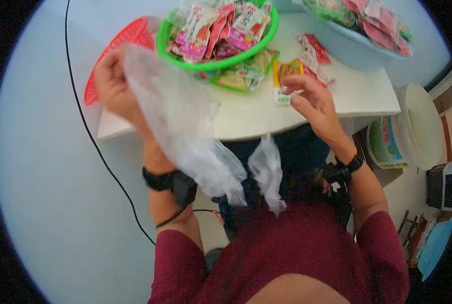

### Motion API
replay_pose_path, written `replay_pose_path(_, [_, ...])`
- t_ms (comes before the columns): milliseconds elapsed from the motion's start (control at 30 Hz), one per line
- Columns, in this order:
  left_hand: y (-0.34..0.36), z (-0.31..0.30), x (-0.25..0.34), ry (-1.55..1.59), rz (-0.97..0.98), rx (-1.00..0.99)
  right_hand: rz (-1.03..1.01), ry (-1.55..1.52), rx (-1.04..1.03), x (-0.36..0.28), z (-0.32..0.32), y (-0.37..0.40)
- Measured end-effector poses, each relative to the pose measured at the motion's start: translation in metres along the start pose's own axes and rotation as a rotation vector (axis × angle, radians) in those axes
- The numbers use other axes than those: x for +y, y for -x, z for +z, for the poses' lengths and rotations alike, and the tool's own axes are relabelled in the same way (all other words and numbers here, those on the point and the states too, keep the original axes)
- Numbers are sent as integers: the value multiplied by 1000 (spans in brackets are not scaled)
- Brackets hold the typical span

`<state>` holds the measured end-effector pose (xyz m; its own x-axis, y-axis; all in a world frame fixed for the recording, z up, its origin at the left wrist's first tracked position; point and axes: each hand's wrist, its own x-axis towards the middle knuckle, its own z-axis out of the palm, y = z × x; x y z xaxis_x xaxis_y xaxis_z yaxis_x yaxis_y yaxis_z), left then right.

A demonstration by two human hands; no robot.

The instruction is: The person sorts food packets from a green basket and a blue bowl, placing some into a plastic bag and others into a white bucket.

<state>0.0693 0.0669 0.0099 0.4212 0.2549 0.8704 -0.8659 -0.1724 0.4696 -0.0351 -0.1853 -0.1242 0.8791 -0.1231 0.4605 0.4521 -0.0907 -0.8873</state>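
My left hand (115,86) is closed on the edge of a clear plastic bag (178,109), which hangs slack from it and trails past the table's front edge. Another clear plastic piece (267,169) dangles by the edge in front of my shirt. Over the front of the table, my right hand (314,109) is open, thumb apart from bent fingers, with nothing seen in it. Its fingertips overlap a yellow-and-white snack packet (285,76). Red-and-white packets (314,55) lie just behind, and a green-edged packet (247,73) rests to the left.
A green basket (218,63) heaped with snack packets sits on the white table (231,116). To its left leans a red basket (127,35); at the back right is a blue basin (345,45) of packets. A white bucket (411,126) stands right of the table. A black cable (87,119) runs down the left.
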Motion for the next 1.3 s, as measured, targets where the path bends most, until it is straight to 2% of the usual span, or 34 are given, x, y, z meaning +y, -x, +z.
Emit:
replay_pose_path(67, [18, 2, -19, 25, -35, 7, 116, -167, -59, 1, 21, 4])
replay_pose_path(167, [41, 2, -30, 46, -132, 51, 243, -43, -173, 2, 41, 22])
replay_pose_path(200, [48, 1, -26, 38, -184, 56, 141, 77, -194, 4, 43, 30])
replay_pose_path(233, [54, 1, -23, 29, -238, 64, 238, 138, -300, 4, 40, 38])
replay_pose_path(300, [67, -5, -16, 35, -362, 87, -109, 255, -410, 18, 31, 55])
replay_pose_path(333, [73, -10, -12, 33, -419, 99, -128, 300, -441, 20, 32, 70])
replay_pose_path(367, [80, -14, -9, 34, -473, 111, -182, 445, -612, 38, 30, 86])
replay_pose_path(433, [94, -30, -14, -14, -584, 53, -37, 397, -818, 31, 31, 105])
replay_pose_path(533, [107, -46, -14, -17, -710, 48, 32, 682, -874, 71, 24, 135])
replay_pose_path(633, [119, -59, -14, 19, -764, 12, 64, 776, -1114, 84, 23, 133])
replay_pose_path(733, [130, -71, -13, -23, -802, -73, -126, 790, -995, 83, 26, 132])
replay_pose_path(833, [142, -80, -5, -103, -844, -134, 100, 668, -993, 72, 31, 130])
replay_pose_path(933, [150, -86, 2, -173, -869, -224, 309, 825, -1196, 86, 31, 145])
replay_pose_path(1000, [150, -87, 9, -222, -885, -302, 265, 844, -1255, 102, 30, 153])
replay_pose_path(1033, [152, -91, 11, -224, -882, -409, 241, 854, -1284, 108, 29, 155])
replay_pose_path(1133, [157, -108, 18, -163, -923, -694, 280, 325, -1075, 88, 13, 128])
replay_pose_path(1233, [151, -120, 29, 55, -1018, -914, 440, 207, -813, 42, -4, 91])
replay_pose_path(1300, [146, -117, 37, 209, -1010, -1046, 420, 47, -726, 15, -13, 73])
